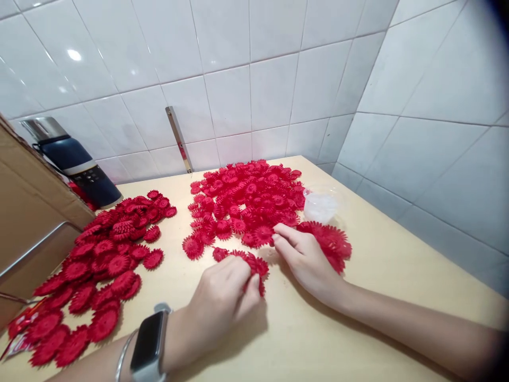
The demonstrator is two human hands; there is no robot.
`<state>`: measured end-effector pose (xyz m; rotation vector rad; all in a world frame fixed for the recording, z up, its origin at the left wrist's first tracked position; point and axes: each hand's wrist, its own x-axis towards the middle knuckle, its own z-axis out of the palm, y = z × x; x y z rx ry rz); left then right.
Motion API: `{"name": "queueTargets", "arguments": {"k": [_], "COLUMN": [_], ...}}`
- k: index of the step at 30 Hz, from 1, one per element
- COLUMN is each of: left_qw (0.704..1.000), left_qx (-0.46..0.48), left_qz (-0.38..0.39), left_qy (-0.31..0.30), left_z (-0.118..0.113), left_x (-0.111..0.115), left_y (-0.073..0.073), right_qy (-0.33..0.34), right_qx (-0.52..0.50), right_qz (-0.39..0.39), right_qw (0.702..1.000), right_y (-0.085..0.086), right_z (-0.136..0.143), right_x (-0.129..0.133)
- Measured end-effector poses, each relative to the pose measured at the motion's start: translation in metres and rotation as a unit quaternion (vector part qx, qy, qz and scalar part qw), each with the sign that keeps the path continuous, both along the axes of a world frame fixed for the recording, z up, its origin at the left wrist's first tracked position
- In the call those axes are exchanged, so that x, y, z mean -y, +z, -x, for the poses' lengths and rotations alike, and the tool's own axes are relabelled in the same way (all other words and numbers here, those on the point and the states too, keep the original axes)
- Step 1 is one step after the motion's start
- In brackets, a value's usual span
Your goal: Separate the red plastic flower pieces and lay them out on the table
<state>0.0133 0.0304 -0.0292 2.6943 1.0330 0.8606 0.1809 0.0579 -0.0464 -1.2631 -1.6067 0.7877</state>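
Observation:
Low in the middle, my left hand, with a watch and a bangle on its wrist, is closed round a red fringed flower piece. My right hand is just to the right, thumb and forefinger pinched together at the lower edge of the central pile of red flower pieces; what the fingertips hold is too small to make out. Larger red fringed pieces lie behind and beside my right hand.
Another heap of red flower pieces covers the table's left side. A cardboard box and dark blue flask stand at the left. A clear plastic container sits right of the central pile. A metal strip leans on the tiled wall.

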Motion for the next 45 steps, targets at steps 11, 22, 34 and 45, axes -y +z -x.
{"name": "queueTargets", "arguments": {"k": [11, 22, 34, 45], "left_qw": [0.947, 0.996, 0.994, 0.933], "left_qx": [0.166, -0.018, 0.043, 0.214], "left_qz": [0.238, -0.07, 0.057, 0.277], "left_qy": [0.14, 0.058, 0.089, 0.086], "left_z": [0.0, 0.004, 0.003, 0.004], "left_x": [-0.018, -0.018, -0.016, -0.021], "left_y": [0.002, -0.004, 0.001, -0.002], "right_qy": [0.057, 0.135, 0.154, 0.088], "right_qx": [0.009, 0.006, 0.007, 0.013], "right_qz": [0.008, 0.008, 0.015, 0.064], "right_qw": [0.998, 0.991, 0.988, 0.994], "right_y": [0.003, 0.005, 0.004, 0.005], "right_z": [0.002, 0.001, 0.001, 0.003], "right_x": [0.005, 0.007, 0.004, 0.004]}}
